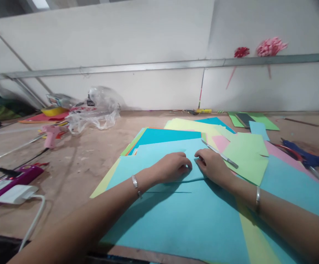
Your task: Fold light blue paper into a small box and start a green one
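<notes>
My left hand (176,167) rests on a light blue sheet of paper (151,157), its fingers curled inward. Close by on the right, my right hand (211,165) has thumb and forefinger drawn together over the same sheet. Whatever is between the fingertips of either hand is too small or hidden to tell. The sheet's near edge stands slightly off a larger blue sheet (181,223) below it, where a thin dark slit or strip (170,192) shows. A slim silver-grey cutter or pen (222,156) lies just beyond my right hand, across pale green paper (247,157).
Scissors with blue handles (308,152) lie at the right. At the left are a pink glue gun (51,135), a purple power strip (16,179) with a white charger (18,194), and a clear plastic bag (99,110). A phone (244,119) sits at the back.
</notes>
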